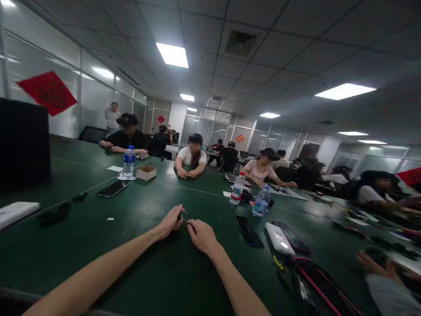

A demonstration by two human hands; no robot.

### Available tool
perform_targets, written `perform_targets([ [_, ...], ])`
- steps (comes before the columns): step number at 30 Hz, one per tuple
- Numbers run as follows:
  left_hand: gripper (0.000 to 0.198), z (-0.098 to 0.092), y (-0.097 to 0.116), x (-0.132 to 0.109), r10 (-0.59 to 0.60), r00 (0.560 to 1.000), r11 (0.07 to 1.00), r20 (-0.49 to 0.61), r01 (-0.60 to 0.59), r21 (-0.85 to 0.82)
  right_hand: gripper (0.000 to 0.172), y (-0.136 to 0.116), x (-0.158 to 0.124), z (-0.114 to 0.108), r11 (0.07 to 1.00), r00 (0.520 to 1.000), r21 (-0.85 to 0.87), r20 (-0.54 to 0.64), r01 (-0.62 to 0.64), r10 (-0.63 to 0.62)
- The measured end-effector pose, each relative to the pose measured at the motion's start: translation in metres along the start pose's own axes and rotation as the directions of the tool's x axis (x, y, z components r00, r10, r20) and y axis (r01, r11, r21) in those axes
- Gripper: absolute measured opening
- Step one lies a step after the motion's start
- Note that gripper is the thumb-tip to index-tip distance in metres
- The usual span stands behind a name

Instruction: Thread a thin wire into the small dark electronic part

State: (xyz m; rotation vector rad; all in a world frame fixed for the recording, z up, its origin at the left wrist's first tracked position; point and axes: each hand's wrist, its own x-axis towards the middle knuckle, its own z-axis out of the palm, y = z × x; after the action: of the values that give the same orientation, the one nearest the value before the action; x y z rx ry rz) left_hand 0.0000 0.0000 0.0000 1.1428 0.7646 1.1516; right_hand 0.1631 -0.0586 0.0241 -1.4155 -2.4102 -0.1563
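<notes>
Both my arms reach out over a dark green table point(138, 245). My left hand point(170, 221) is closed in a pinch on a small dark object I cannot make out. My right hand point(201, 236) is also closed, its fingertips meeting the left hand's at a thin piece between them. Both hands rest on or just above the tabletop near its middle.
A black phone point(248, 230), a white device point(279, 238) and water bottles point(237, 188) lie to the right. Another phone point(113, 188), a bottle point(128, 161) and a small cardboard box point(146, 172) sit to the left. Several people sit across the table; a person's hand point(371, 263) is at the right.
</notes>
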Motion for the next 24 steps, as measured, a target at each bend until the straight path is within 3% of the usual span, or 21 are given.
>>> perform_targets([
  [13,0.039,-0.003,0.004,-0.008,0.031,0.985,0.999,0.171,-0.024,-0.044,0.041,-0.006,-0.001,-0.013,0.999,0.999,0.004,0.027,-0.036,0.036],
  [24,0.038,-0.006,0.002,-0.008,0.042,0.985,0.997,0.164,-0.031,-0.071,0.043,-0.009,-0.002,-0.016,1.0,0.997,0.016,0.077,-0.003,0.002],
])
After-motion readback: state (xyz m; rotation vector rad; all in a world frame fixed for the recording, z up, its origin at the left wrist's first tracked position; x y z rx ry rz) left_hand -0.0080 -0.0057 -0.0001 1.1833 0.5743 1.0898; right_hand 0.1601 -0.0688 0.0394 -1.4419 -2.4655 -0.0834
